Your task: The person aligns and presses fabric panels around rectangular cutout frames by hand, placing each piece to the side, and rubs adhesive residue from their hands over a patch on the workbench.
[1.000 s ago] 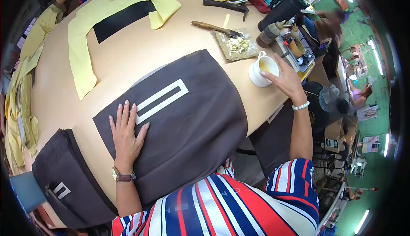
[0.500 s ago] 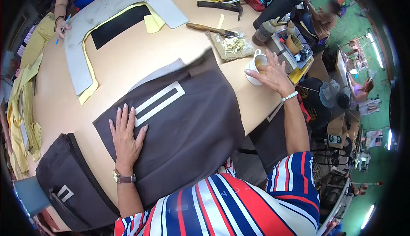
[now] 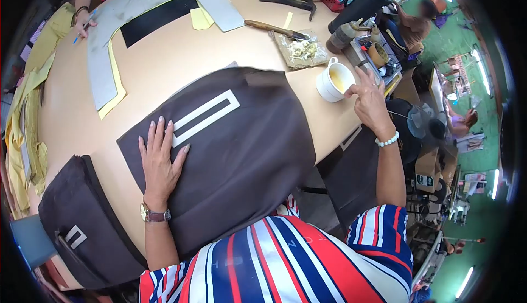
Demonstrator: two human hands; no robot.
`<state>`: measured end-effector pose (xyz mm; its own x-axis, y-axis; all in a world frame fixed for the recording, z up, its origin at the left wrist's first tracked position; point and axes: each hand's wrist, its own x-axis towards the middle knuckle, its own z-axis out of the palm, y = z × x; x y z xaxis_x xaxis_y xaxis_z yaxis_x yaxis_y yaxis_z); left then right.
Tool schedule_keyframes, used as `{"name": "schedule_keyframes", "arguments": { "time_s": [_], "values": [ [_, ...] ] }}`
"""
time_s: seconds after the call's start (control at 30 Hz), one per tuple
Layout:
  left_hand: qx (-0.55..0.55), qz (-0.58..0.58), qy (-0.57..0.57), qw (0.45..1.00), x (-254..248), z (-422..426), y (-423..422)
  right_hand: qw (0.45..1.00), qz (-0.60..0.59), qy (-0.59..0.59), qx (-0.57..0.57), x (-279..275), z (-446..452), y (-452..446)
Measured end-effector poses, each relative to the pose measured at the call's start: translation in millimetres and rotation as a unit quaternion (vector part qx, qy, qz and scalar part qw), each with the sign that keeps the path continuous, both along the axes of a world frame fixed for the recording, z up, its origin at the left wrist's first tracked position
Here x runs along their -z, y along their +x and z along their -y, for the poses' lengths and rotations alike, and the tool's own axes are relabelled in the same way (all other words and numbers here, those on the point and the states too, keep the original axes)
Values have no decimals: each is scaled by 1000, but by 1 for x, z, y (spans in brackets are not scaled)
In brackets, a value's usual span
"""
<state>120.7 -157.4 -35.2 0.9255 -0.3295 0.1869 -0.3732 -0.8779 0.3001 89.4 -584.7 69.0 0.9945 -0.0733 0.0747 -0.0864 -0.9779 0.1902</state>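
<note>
My left hand lies flat, fingers spread, on a dark brown sheet of material. Just beyond its fingertips is a pale rectangular frame with a long slot, set on the sheet. My right hand is at the right rim of a white cup with yellowish contents. Its thumb and fingers are drawn together there; what they hold, if anything, is hard to make out. A thin pale line shows beside that hand.
Stacked dark pieces lie at the left. Behind are a hammer, a wooden-handled tool, a pad with pale scraps, and a dark bottle. Across the table, another person's hand holds a pen by a grey U-shaped panel.
My right hand has drawn back from over the cup to its right rim, and its spread fingers have closed together. My left hand stays flat on the sheet. The view has shifted slightly.
</note>
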Motion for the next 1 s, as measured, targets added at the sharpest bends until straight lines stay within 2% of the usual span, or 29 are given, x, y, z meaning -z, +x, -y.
{"name": "schedule_keyframes", "arguments": {
  "time_s": [0.1, 0.2, 0.27, 0.37, 0.5, 0.73, 0.9, 1.0],
  "values": [
    [1, -6, -5, 1000, -1, -1, 1, 997, 14, 56, -59, -12, -36, 2],
    [4, 3, -10, 1000, 3, -3, 1, 923, 31, 340, -176, -5, -89, 11],
    [4, 10, -9, 1000, 2, -3, 0, 858, -14, 479, -183, 4, -137, 14],
    [6, 16, -7, 1000, 7, -4, 0, 830, -28, 525, -189, 42, -173, 30],
    [3, 14, -13, 1000, 10, -5, 1, 872, 26, 466, -147, 90, -179, 46],
    [2, 10, -23, 1000, 9, -4, 1, 963, 59, 202, -167, 101, -187, 46],
    [4, 15, -16, 1000, 9, -4, 1, 986, 72, 10, -151, 98, -194, 42],
    [4, 14, -15, 1000, 10, -5, 1, 981, 79, -29, -173, 94, -204, 30]
  ]
}}
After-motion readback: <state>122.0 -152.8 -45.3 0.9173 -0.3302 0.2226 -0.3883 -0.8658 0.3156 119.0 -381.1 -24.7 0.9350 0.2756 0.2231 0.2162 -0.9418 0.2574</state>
